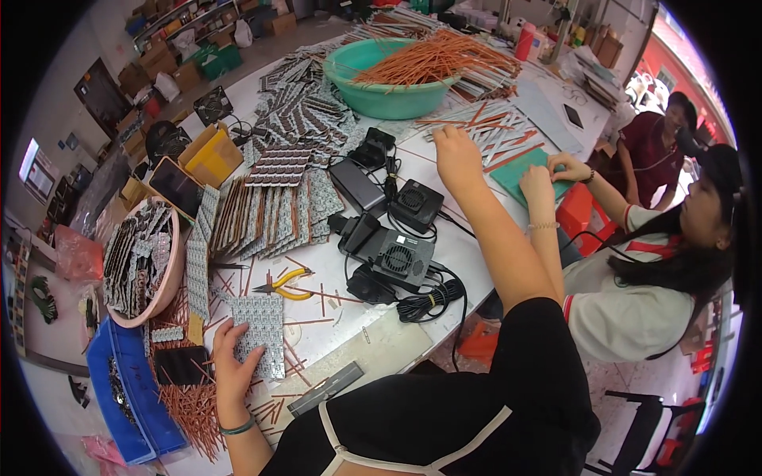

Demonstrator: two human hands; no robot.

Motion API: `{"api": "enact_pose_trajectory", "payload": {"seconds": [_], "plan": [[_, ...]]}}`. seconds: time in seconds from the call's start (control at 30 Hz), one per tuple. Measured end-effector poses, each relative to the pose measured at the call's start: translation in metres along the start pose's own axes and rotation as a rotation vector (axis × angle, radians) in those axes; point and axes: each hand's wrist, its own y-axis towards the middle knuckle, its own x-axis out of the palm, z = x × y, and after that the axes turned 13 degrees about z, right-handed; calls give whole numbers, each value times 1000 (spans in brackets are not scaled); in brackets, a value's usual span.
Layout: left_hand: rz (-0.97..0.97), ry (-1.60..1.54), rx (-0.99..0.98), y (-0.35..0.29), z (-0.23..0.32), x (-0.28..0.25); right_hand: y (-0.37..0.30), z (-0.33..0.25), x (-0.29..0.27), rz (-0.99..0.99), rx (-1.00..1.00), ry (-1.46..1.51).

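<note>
My left hand (232,365) lies with its fingers spread at the left edge of a grey patterned panel (266,333), the thumb resting on its face. A pair of yellow-handled pliers (284,284) lies just beyond the panel. My right arm stretches far forward, and my right hand (459,159) has its fingers curled together above the near edge of a spread of silvery and orange-brown strips (496,127). Whatever those fingers hold is hidden. Loose brown sticks (190,420) lie in a heap beside my left hand, around a dark phone-like slab (182,366).
Small black fans (405,258) with coiled cables stand mid-table beside stacked panels (266,210). A green basin (381,99) holds orange-brown sticks. At left are a pink basin (176,274) and blue bin (119,397). A co-worker's hands (548,178) work over a green mat (512,178).
</note>
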Motion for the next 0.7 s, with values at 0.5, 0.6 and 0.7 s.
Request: {"api": "enact_pose_trajectory", "payload": {"seconds": [0.5,0.6,0.7], "plan": [[-3,6,4,-3,-5,0,-28,95,36,-187,443,-203],[0,23,3,-4,-8,0,-23,88,33,-500,543,-375],[-5,18,23,-1,-6,2,-28,100,48,-594,501,-364]]}}
